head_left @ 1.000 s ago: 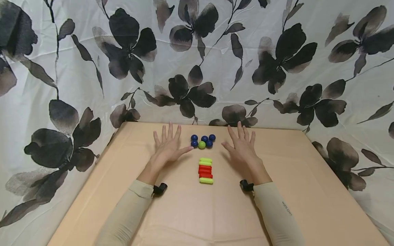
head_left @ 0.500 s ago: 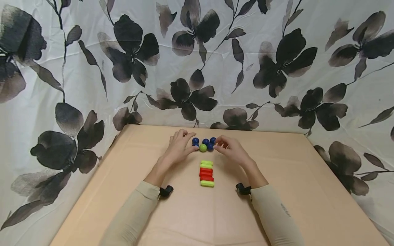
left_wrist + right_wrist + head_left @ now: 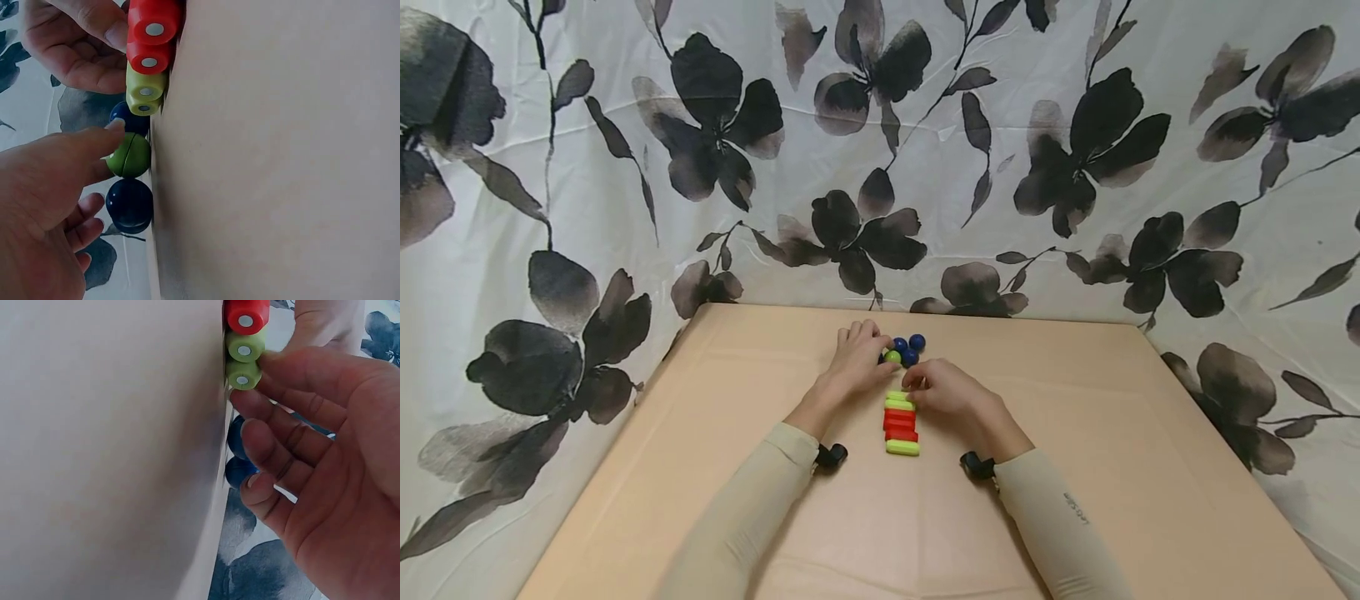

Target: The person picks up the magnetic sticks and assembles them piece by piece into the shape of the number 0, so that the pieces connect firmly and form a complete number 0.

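Note:
My left hand [image 3: 854, 358] is at the ball cluster. Its thumb and a finger pinch the green ball [image 3: 131, 155], which shows a seam in the left wrist view. Blue balls [image 3: 917, 342] stand close around the green one, and some are partly hidden behind the left hand. My right hand [image 3: 953, 388] reaches the far end of a row of short magnetic rods. Its thumb and index finger pinch the farthest yellow-green rod [image 3: 244, 375]. Red rods [image 3: 899, 421] and another yellow-green rod [image 3: 902, 447] lie nearer, side by side, with silvery round ends.
A tan-covered table [image 3: 1075, 400] bears everything. Its far edge runs just behind the balls. A white cloth with dark flowers [image 3: 970, 183] hangs behind and at both sides. Each wrist wears a small black camera [image 3: 831, 458].
Both hands have come inward from spread, flat poses beside the balls. The left thumb and finger have closed at the green ball; the right hand has moved nearer, onto the farthest rod.

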{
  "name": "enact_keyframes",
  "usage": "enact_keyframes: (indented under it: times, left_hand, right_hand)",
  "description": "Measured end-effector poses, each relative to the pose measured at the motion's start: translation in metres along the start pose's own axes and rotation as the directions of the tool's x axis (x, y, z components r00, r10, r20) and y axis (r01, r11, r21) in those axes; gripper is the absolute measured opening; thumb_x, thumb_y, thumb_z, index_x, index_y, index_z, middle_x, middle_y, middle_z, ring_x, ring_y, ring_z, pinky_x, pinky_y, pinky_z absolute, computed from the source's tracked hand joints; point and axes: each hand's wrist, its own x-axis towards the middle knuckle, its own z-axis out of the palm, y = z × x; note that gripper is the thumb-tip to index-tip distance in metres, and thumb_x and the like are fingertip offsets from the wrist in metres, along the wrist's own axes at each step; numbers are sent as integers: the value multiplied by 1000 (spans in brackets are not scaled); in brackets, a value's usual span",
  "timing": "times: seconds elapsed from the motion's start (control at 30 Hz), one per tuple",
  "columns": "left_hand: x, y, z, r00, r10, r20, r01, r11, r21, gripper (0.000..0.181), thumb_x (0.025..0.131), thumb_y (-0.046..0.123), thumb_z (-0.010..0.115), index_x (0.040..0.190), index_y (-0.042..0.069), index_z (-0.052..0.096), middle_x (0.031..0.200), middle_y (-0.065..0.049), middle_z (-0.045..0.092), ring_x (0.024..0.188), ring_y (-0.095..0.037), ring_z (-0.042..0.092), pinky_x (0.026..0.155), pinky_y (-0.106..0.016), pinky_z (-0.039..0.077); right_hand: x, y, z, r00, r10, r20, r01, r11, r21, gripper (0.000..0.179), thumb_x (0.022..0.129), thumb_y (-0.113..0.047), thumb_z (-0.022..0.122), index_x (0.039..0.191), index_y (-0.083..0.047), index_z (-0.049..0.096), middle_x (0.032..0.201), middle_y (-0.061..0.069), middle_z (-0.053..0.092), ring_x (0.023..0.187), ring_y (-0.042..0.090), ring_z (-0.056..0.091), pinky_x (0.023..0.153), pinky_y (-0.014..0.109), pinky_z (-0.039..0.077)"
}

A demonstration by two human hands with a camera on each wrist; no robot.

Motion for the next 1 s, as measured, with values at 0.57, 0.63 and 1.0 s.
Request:
enact_keyframes:
  times: [0.57,0.63,1.0]
  left_hand:
    - [4,2,5,1000,12,7,-12,994,109,31,97,42,74,109,14,70,117,-5,48,111,-27,41,96,-45,29]
    - [4,2,5,1000,16,9,-17,994,110,30,97,42,73,108,14,69,119,-5,47,112,-27,40,97,-45,29]
    - [-21,-10,-18,1000,19,2,-18,971,-238,33,103,34,67,125,10,60,124,-6,51,113,-23,50,100,-38,42]
  right_hand:
    - [2,0,3,1000,-2,-31,-2,990,-138,16,94,-8,73,109,-11,78,96,-2,72,86,17,60,88,37,55]
    - [2,0,4,999,-5,-36,0,990,-144,15,94,-9,73,108,-11,78,94,-2,71,85,17,59,86,36,54]
    - [4,4,5,997,58,-59,-68,981,-180,13,93,-15,75,105,-13,73,93,-1,65,85,18,57,81,35,51]
